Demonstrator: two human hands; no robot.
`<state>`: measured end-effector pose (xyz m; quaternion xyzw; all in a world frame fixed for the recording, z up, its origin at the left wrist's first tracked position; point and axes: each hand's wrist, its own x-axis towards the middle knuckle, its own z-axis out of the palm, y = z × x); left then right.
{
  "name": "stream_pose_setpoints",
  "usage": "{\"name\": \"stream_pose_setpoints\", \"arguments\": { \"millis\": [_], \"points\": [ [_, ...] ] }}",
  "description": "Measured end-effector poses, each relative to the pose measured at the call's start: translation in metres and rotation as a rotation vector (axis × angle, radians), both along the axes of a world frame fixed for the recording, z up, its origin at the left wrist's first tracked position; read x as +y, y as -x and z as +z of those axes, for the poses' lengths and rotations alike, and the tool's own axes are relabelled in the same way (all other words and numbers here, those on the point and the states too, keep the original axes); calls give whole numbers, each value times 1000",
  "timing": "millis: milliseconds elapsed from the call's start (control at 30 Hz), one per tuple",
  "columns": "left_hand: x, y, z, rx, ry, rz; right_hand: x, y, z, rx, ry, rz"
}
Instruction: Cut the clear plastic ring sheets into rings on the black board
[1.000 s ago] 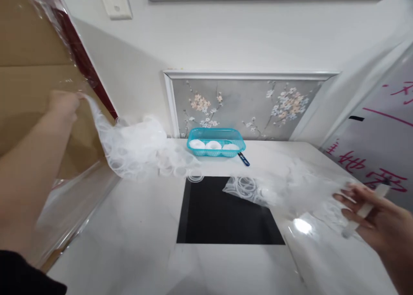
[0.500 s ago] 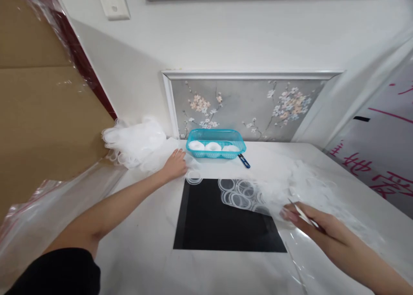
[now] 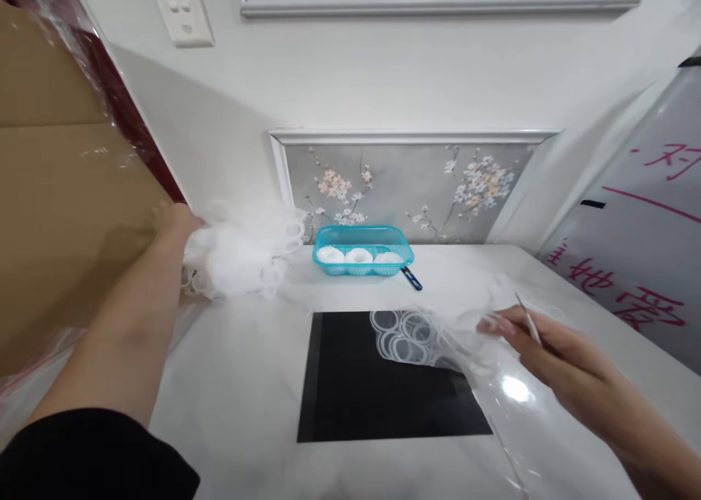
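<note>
Teal basket (image 3: 362, 237), blue-handled tool (image 3: 411, 278), cardboard box (image 3: 60, 193).

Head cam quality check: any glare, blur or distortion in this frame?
Head view: a specular hotspot on the clear film near the right hand; the left hand and the bag of clear rings are motion-blurred; wide-angle bending tilts the wall socket; the blue basket is fairly sharp.

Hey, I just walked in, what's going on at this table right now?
A person is handling clear plastic rings at a white table. Their left hand grips a bunched clear bag of rings at the table's far left, beside a cardboard box. Their right hand holds a thin stick-like tool at a second bag of rings that lies partly on a black mat. A teal basket sits by the wall.
</note>
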<state>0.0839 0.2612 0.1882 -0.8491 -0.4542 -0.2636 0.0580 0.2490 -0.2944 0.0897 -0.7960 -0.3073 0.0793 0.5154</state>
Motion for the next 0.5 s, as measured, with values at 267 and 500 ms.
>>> {"name": "stream_pose_setpoints", "arguments": {
  "millis": [267, 500],
  "points": [
    [-116, -47, -50, 48, 16, -522, 44, -12, 59, 350, -449, 122],
    [-280, -64, -34, 23, 490, -1294, 61, 5, 136, 390, -653, 349]
  ]
}}
